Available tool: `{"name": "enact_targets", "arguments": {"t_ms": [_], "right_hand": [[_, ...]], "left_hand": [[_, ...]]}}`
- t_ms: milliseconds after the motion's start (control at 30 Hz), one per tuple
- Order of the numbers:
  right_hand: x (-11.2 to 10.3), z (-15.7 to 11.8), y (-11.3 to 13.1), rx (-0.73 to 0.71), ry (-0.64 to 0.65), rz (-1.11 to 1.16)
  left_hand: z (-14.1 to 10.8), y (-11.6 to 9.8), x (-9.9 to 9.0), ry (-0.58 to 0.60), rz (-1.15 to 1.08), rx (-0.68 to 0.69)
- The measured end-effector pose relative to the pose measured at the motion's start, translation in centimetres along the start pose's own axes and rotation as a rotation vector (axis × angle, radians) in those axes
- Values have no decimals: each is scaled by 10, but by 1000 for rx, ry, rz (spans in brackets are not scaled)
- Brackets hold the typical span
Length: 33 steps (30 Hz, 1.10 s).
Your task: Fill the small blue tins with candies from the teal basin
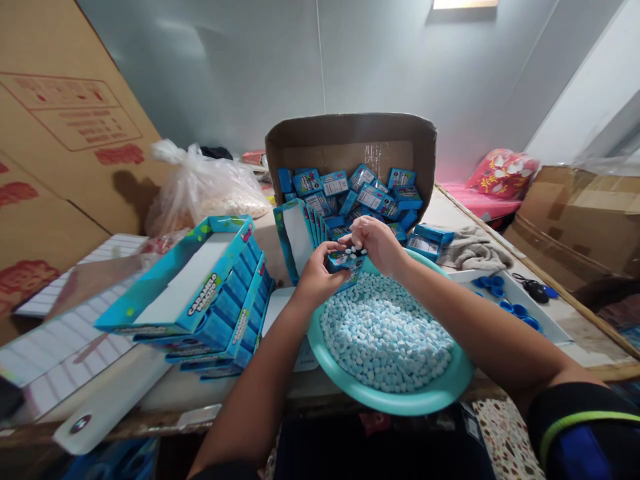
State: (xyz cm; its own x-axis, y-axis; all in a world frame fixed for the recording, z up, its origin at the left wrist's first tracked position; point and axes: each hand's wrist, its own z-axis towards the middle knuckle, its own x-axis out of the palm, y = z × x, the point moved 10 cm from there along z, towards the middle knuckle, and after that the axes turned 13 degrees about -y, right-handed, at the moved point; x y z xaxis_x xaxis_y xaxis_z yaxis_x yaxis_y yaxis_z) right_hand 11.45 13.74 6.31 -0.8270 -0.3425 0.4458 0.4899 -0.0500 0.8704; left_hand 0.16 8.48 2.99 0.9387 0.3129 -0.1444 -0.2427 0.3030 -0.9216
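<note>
A worker's left hand point(317, 275) is gripping a small blue cardboard box point(345, 261) tilted above a teal plastic basin point(390, 400) of pale-blue candies point(385, 333), while the right hand point(375, 243) is pressing its fingertips together just over the box.

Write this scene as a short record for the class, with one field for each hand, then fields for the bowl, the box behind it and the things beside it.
Left hand: holds a small blue box above the bowl
Right hand: fingertips at the top of that box
Bowl: teal plastic bowl, filled with pale blue candies
Behind: cardboard box holding loose blue boxes
Left side: stacked blue trays
Right side: grey cloth
</note>
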Motion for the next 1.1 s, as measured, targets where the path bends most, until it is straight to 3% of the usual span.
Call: {"name": "enact_targets", "arguments": {"t_ms": [167, 567, 833, 1100], "right_hand": [[-6, 2, -5, -1, -70, -30], [-8, 3, -38, 165, -49, -212], [-9, 1, -38, 208, -69, -142], [-12, 4, -34, 178, -80, -299]], "left_hand": [[-1, 1, 2, 3, 54, -2], [-3, -3, 1, 14, 63, 1], [-1, -3, -12, -140, 53, -54], [0, -3, -8, -92, 43, -7]]}}
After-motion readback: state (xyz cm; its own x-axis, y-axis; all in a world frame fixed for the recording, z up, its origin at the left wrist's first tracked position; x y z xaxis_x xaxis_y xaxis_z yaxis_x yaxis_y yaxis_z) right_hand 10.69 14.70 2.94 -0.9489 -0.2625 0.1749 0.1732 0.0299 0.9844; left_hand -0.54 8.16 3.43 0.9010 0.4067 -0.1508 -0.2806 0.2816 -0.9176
